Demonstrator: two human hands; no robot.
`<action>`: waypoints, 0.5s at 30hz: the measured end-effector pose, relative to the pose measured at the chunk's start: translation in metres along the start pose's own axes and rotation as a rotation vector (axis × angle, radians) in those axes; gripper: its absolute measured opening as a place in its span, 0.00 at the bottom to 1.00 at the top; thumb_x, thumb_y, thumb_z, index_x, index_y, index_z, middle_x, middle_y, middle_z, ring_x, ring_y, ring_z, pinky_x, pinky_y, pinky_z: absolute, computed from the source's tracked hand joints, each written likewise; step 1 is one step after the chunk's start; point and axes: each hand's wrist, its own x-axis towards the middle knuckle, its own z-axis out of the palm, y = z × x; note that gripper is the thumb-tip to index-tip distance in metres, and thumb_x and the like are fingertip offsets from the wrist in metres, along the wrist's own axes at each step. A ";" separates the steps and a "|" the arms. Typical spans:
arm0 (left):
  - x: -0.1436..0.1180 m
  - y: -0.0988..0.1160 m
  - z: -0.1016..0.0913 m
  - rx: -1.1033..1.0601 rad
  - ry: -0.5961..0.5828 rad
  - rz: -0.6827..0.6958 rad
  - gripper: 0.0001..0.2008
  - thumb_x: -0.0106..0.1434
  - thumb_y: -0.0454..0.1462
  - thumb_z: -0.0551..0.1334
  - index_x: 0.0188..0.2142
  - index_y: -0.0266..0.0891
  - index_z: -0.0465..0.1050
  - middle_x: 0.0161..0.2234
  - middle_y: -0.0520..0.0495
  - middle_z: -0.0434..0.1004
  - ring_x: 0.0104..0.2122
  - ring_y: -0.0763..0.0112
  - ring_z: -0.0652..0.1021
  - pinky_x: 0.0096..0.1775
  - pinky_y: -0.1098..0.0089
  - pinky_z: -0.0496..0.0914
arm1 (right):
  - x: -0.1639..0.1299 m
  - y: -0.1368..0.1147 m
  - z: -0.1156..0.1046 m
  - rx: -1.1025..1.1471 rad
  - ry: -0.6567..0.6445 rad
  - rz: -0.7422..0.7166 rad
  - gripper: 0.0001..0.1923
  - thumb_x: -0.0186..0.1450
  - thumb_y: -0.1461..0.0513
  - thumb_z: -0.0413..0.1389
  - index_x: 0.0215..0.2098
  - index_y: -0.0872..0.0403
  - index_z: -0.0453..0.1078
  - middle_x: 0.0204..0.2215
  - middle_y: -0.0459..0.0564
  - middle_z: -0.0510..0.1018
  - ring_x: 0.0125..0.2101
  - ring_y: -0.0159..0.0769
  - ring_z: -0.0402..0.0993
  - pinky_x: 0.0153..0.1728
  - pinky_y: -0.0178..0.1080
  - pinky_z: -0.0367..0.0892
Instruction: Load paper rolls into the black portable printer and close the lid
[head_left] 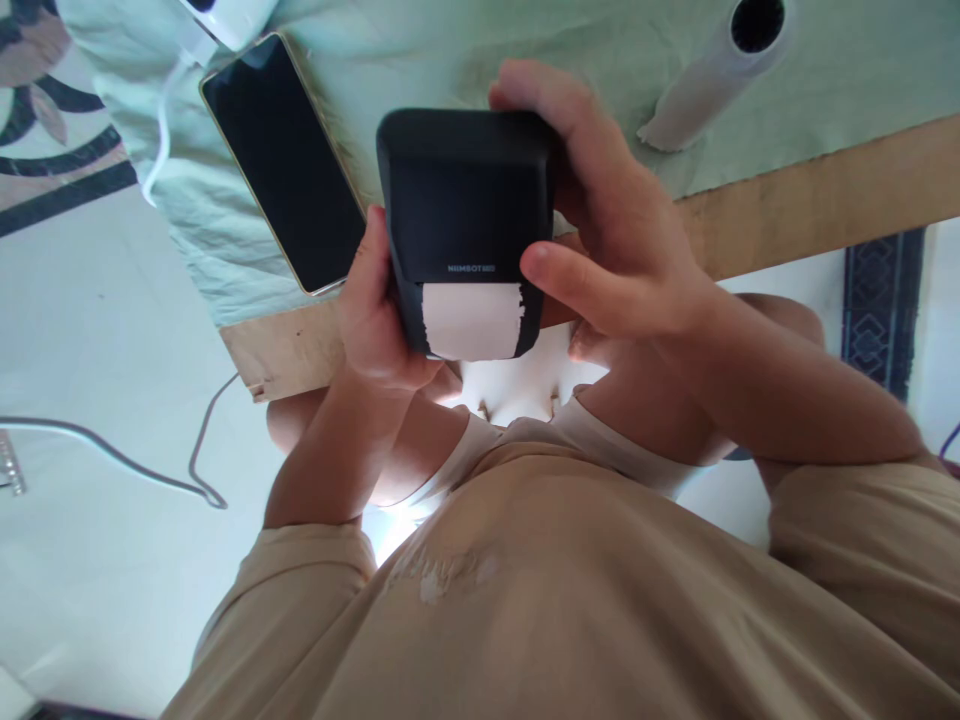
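Device [466, 215], black, one; phone [287, 170], one; white tube [706, 82], one; left hand [376, 318], right hand [634, 225] clasp device between them, at opposite sides.

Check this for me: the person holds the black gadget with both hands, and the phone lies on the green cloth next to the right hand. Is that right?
Not quite: the head view shows the phone next to the left hand. It does lie on the green cloth, and both hands do hold the black gadget.
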 end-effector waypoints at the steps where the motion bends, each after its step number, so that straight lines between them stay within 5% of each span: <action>1: 0.000 -0.001 -0.001 0.003 0.001 0.004 0.30 0.81 0.52 0.48 0.39 0.42 0.86 0.40 0.42 0.90 0.46 0.53 0.88 0.38 0.60 0.84 | 0.000 0.001 -0.001 -0.003 -0.002 -0.029 0.43 0.70 0.39 0.58 0.74 0.53 0.63 0.76 0.54 0.67 0.77 0.41 0.65 0.81 0.46 0.62; 6: -0.001 0.001 -0.003 -0.005 0.040 -0.025 0.25 0.79 0.48 0.53 0.36 0.43 0.86 0.36 0.43 0.89 0.45 0.52 0.88 0.41 0.59 0.86 | 0.001 0.004 -0.006 -0.078 -0.061 -0.036 0.47 0.69 0.36 0.58 0.77 0.48 0.61 0.80 0.51 0.62 0.82 0.43 0.58 0.86 0.50 0.57; 10: -0.002 0.005 -0.002 -0.030 -0.016 -0.036 0.27 0.80 0.49 0.51 0.36 0.42 0.85 0.38 0.42 0.89 0.54 0.48 0.86 0.49 0.56 0.85 | 0.002 0.004 -0.009 -0.119 -0.066 -0.043 0.50 0.66 0.34 0.62 0.77 0.46 0.62 0.79 0.49 0.63 0.80 0.46 0.61 0.84 0.51 0.60; 15: -0.003 0.004 -0.006 -0.070 -0.101 0.088 0.25 0.79 0.52 0.53 0.39 0.44 0.84 0.42 0.44 0.89 0.60 0.50 0.83 0.53 0.60 0.83 | 0.001 -0.007 -0.016 -0.225 0.122 -0.091 0.43 0.67 0.34 0.61 0.69 0.53 0.74 0.65 0.52 0.76 0.62 0.40 0.76 0.59 0.38 0.78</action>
